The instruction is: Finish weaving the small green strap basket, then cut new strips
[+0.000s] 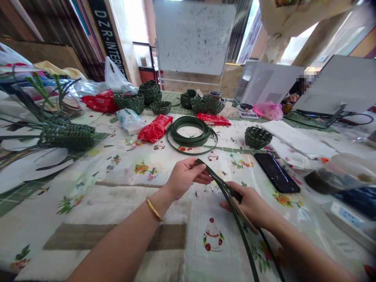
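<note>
My left hand (188,176) pinches the upper ends of dark green flat weaving strips (241,239) between thumb and fingers. The strips slope down to the right and run off the bottom edge of the view. My right hand (249,203) is closed further along them, around a dark piece and a flat tan piece (245,217). That looks like a tool's handle, but its kind is partly hidden by the fingers. Beyond my hands lies a coil of green strip (190,133). A small woven green basket (258,137) stands to the right of the coil.
A black phone (277,172) lies right of my right hand, near a clear plastic tub (342,172). At left rests an unfinished woven basket (67,135) with loose strips. Red packets (155,128) and several woven baskets (129,103) stand farther back. Monitors (337,90) are at right.
</note>
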